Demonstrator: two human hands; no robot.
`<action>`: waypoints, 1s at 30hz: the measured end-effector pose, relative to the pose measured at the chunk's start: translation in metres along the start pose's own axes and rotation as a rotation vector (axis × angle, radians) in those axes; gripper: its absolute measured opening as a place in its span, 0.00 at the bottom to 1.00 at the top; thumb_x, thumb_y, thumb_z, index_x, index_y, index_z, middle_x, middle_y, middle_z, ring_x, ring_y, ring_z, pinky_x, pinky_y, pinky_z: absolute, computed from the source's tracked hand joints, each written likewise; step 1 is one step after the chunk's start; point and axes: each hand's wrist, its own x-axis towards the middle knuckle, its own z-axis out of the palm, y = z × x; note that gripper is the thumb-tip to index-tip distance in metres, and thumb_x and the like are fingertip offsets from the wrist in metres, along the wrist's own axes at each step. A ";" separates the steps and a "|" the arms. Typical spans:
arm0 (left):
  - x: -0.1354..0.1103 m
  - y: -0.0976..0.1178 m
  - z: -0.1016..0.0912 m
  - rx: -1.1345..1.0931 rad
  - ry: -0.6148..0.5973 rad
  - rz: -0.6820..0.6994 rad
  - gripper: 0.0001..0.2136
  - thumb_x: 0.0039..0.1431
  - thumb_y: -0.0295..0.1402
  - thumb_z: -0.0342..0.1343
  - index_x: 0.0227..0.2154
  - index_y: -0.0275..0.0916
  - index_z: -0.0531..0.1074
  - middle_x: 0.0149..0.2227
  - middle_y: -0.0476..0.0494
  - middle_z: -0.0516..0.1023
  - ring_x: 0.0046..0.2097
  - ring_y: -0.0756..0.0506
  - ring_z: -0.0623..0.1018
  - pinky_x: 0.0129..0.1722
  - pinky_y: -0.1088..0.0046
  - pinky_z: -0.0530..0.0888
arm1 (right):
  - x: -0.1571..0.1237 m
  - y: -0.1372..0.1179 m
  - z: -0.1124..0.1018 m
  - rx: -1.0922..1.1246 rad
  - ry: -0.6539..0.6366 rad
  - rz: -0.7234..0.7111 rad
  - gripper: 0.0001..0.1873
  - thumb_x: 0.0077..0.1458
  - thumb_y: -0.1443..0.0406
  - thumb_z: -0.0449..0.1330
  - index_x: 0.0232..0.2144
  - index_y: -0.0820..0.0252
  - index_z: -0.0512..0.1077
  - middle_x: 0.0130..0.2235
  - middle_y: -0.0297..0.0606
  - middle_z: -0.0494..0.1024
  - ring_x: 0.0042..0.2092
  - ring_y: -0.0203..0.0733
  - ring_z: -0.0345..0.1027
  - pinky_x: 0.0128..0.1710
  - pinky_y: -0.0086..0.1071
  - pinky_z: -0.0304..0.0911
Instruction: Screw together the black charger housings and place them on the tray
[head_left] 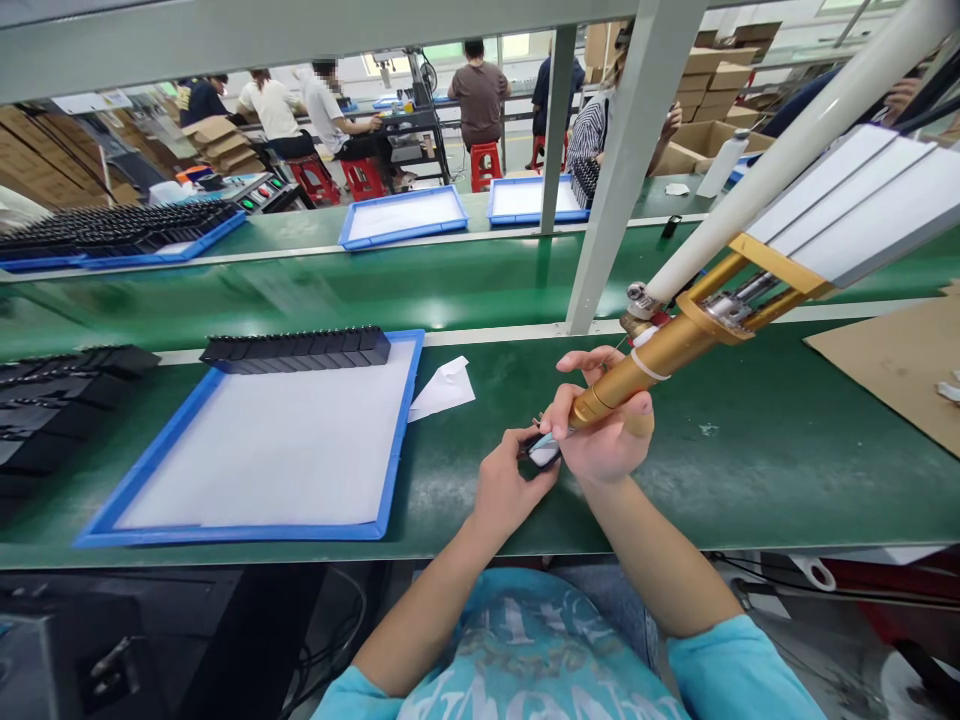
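Observation:
My left hand (510, 482) is closed around a small black housing (531, 443) with a whitish face inside its rim, just above the green bench. My right hand (609, 440) grips the lower end of a gold-coloured dispensing gun (671, 360), which slants down from the upper right. Its pale, thin nozzle (546, 440) reaches to the open side of the housing; whether the tip touches is too small to tell. Left of my hands lies a blue-rimmed tray (395, 440) with a white lining. A row of black housings (300, 350) stands along its back edge.
More black housings (67, 410) stand at the far left. A white paper scrap (448, 388) lies beside the tray. A grey post (626, 160) rises behind my hands. Cardboard (892, 360) lies at the right. Beyond the green belt (360, 285), several people sit at another bench.

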 end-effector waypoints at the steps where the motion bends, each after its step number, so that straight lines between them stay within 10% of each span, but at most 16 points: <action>1: 0.000 0.000 -0.001 0.003 -0.010 -0.006 0.17 0.51 0.32 0.61 0.45 0.41 0.67 0.41 0.46 0.80 0.39 0.46 0.80 0.40 0.71 0.75 | 0.000 0.000 0.000 -0.003 0.007 0.005 0.20 0.54 0.45 0.53 0.42 0.49 0.67 0.40 0.32 0.73 0.17 0.31 0.64 0.14 0.33 0.67; 11: -0.002 -0.021 -0.028 0.177 -0.203 -0.112 0.13 0.53 0.32 0.60 0.42 0.41 0.69 0.43 0.43 0.78 0.45 0.40 0.77 0.46 0.62 0.71 | 0.007 0.003 -0.007 0.033 0.059 -0.028 0.26 0.53 0.42 0.49 0.44 0.50 0.68 0.40 0.34 0.74 0.17 0.31 0.64 0.14 0.33 0.66; 16: -0.011 -0.030 -0.059 -0.256 -0.256 -0.196 0.28 0.51 0.34 0.65 0.55 0.44 0.65 0.61 0.41 0.66 0.61 0.39 0.66 0.62 0.59 0.60 | 0.010 0.003 -0.009 0.018 0.075 -0.049 0.26 0.54 0.42 0.49 0.44 0.51 0.69 0.39 0.34 0.74 0.16 0.31 0.64 0.14 0.33 0.66; 22: -0.016 -0.016 -0.085 -1.028 -0.238 -0.319 0.18 0.60 0.36 0.56 0.53 0.39 0.71 0.60 0.36 0.68 0.65 0.38 0.61 0.64 0.57 0.57 | 0.013 0.004 -0.012 0.002 0.094 -0.057 0.26 0.54 0.43 0.49 0.44 0.52 0.70 0.38 0.34 0.74 0.16 0.31 0.64 0.13 0.32 0.64; 30: -0.022 -0.013 -0.085 -1.034 -0.100 -0.502 0.10 0.56 0.35 0.62 0.40 0.38 0.80 0.41 0.40 0.83 0.48 0.42 0.79 0.54 0.65 0.71 | 0.014 0.003 -0.013 -0.037 0.123 -0.050 0.25 0.53 0.44 0.49 0.43 0.52 0.70 0.38 0.34 0.73 0.16 0.31 0.63 0.14 0.33 0.65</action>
